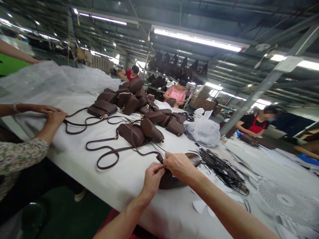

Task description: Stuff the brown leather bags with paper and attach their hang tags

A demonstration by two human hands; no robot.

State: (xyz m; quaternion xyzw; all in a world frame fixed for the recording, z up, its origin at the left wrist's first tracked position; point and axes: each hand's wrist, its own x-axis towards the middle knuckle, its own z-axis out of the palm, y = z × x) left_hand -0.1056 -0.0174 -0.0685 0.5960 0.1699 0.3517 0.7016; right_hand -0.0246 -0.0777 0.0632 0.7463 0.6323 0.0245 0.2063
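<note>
A dark brown handbag (171, 183) lies at the table's near edge, partly covered by my hands. My left hand (154, 177) is closed in a pinch at the bag's side, where its strap joins. My right hand (179, 167) comes over the bag from the right, its fingers closed at the same spot. The small part between the fingertips is hidden. From there a thin brown strap (146, 153) runs up toward more brown handbags (131, 133) lying just beyond, one with its strap looped on the white cloth.
Brown handbags (129, 104) are heaped mid-table. Black strips (224, 171), a clear plastic bag (203, 129) and a white fan (286, 200) lie to the right. At left, a co-worker's hands (53, 116) touch another bag's strap beside plastic sheeting (62, 79). Several people work farther back.
</note>
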